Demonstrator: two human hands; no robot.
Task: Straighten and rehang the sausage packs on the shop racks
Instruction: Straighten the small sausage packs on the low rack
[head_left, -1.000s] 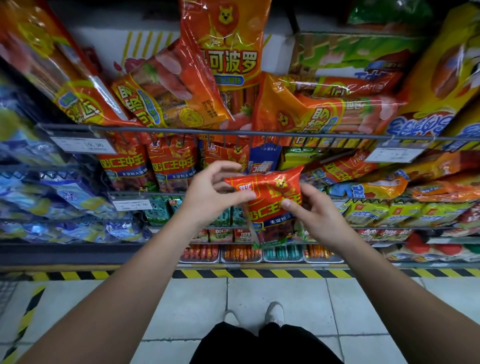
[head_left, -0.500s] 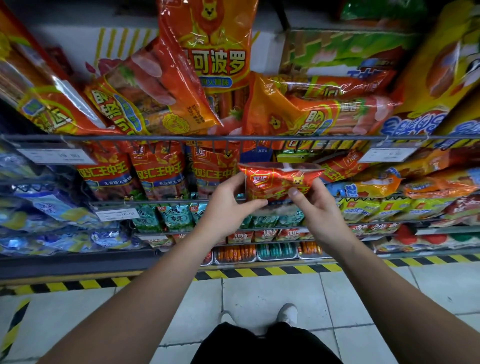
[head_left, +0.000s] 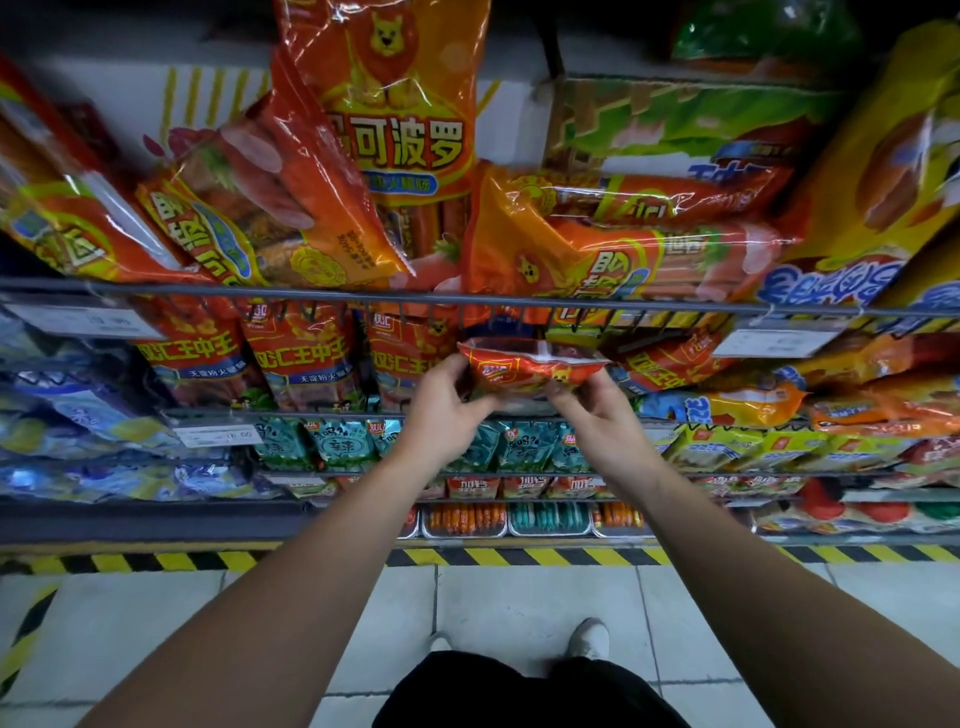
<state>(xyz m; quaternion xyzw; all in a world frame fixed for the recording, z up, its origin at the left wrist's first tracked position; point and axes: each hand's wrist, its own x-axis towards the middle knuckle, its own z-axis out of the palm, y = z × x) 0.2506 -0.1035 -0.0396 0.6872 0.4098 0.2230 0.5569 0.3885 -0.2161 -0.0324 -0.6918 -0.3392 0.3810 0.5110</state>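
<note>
While pinching the red sausage pack (head_left: 530, 366) by its two upper corners, with the left hand (head_left: 441, 410) at the left end and the right hand (head_left: 597, 415) at the right end, holds it tipped almost flat toward the rack, just under the grey wire rail (head_left: 208, 291) and just right of the hung red packs (head_left: 301, 358) in the same row. Keeps the fingers of both hands curled narrow around the pack's edge, thumbs underneath. Seems to be lining the top strip up with a peg, not yet hung. Could miss the peg and crumple or tear the strip if pushed forward blind, with so little of the target on show. Could nudge the nearest hung pack askew, given the tight gap on the left. Could also catch the big orange bags (head_left: 597, 254) overhanging the rail from the shelf above and pull one down. Cannot make out the peg itself, hidden behind the pack and the rail. Cannot tell whether a hang hole sits in the strip. Shows little of the pack's lower half, foreshortened and covered by the hands. Leaves the price tag (head_left: 774, 343) on the right too blurred to read
</note>
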